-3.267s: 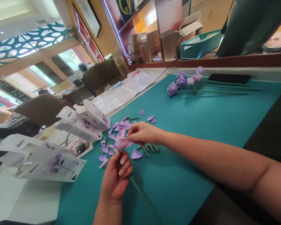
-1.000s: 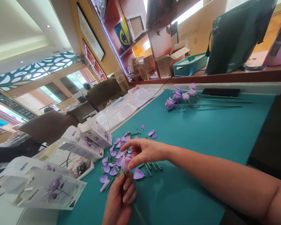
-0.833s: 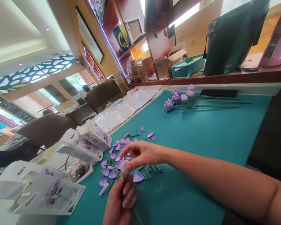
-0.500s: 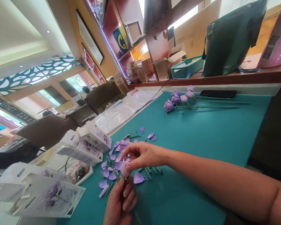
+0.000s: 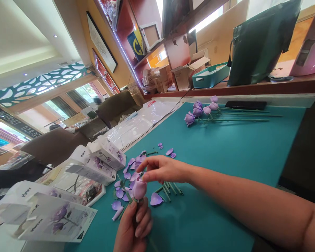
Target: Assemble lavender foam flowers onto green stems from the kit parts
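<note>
My left hand grips the green stem of a lilac foam rose bud at the bottom of the view, with the bud standing up above the fingers. My right hand hovers just above the bud, its thumb and fingers apart and holding nothing. Loose lilac petals lie around both hands on a teal mat. Several green stem pieces sit under my right wrist. Two small purple discs lie farther up. Finished lilac roses lie at the mat's far end.
Open white product boxes stand left of the mat. A black phone lies at its far edge, beside a clear plastic sheet. Behind runs a wooden ledge bearing a green bag and a teal tray.
My right hand has lifted off the bud and moved slightly up and right, leaving the bud uncovered. My left hand still holds the stem in nearly the same place.
</note>
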Demonstrator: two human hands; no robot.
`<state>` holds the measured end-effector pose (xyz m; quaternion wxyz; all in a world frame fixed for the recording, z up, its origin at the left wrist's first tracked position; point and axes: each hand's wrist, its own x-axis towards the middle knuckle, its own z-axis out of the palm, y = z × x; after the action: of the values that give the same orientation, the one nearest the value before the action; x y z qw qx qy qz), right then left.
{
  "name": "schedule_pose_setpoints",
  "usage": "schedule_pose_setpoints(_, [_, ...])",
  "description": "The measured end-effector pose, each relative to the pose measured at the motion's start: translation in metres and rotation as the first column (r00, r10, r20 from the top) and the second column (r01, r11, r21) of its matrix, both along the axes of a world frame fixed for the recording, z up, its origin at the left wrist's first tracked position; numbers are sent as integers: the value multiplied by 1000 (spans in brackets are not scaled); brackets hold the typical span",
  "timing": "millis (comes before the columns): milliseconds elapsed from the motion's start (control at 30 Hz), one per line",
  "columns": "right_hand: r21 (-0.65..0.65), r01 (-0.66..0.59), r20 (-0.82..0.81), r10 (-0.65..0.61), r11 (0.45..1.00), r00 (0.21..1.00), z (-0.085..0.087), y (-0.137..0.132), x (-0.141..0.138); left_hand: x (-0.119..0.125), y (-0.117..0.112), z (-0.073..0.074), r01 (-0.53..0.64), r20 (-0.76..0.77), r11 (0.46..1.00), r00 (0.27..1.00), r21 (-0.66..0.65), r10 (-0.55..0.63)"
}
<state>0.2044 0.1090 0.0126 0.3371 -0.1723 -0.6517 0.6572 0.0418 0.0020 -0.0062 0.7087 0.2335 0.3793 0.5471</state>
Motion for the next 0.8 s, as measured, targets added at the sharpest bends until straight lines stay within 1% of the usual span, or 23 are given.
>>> schedule_pose_setpoints(100, [-74,87,-35,-90,993,995,-1,6,2,-4,-6,7,32,39,999,999,16,-33])
schedule_pose_setpoints(167, [-120,147,-46,-154,982,987,-4,10,0,-6,-11,14,61,34,997,997,42,-63])
schedule_pose_setpoints(267, [-158,176,-48,-185,972,982,-9,14,-3,-9,-18,25,84,-8,993,996,84,-84])
schedule_pose_setpoints(367, [-188,190,-43,-201,964,979,-14,17,-5,-15,-23,38,56,-115,992,992,113,-43])
schedule_pose_setpoints(467, [-210,208,-42,-222,955,974,-19,20,-6,-24,-25,51,-5,-288,986,956,168,53])
schedule_pose_setpoints(533, [-220,209,-47,-224,953,973,-23,22,-7,-30,-26,60,-57,-429,976,891,212,145])
schedule_pose_setpoints(600, [-230,211,-47,-227,950,973,-25,22,-8,-35,-26,68,-84,-584,966,782,245,216])
schedule_pose_setpoints(667, [-233,218,-37,-233,948,972,-26,21,-9,-39,-26,73,-98,-706,960,659,262,260])
schedule_pose_setpoints(733, [-220,230,-24,-241,948,970,-26,19,-9,-40,-25,74,-103,-791,956,541,276,287])
schedule_pose_setpoints(800, [-199,235,-14,-242,951,970,-25,16,-9,-39,-23,71,-113,-841,945,433,308,326])
